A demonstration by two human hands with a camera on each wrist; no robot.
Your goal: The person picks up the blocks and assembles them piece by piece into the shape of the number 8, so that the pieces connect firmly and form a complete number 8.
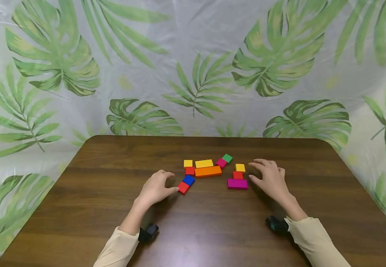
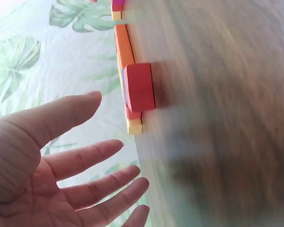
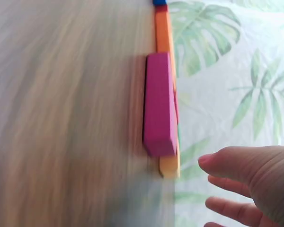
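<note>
My left hand (image 1: 157, 188) is beside a red block (image 1: 184, 188), thumb tip right at its edge in the head view. In the left wrist view its fingers are spread, with nothing between them and the red block (image 2: 140, 87) just beyond. A blue block (image 1: 188, 180) adjoins that red one. My right hand (image 1: 271, 180), fingers relaxed and apart, is just right of a magenta block (image 1: 237, 184). Above the magenta block are a small red block (image 1: 237, 175) and a yellow block (image 1: 240, 168). The right wrist view shows the magenta block (image 3: 159, 104) large, near the thumb.
Between the hands lie a long orange block (image 1: 208, 171), a yellow block (image 1: 204, 163), a small yellow block (image 1: 188, 163), a small red block (image 1: 190, 170), a pink block (image 1: 221, 162) and a green block (image 1: 227, 158). A leaf-print cloth (image 1: 209, 33) hangs behind the brown table (image 1: 206, 226).
</note>
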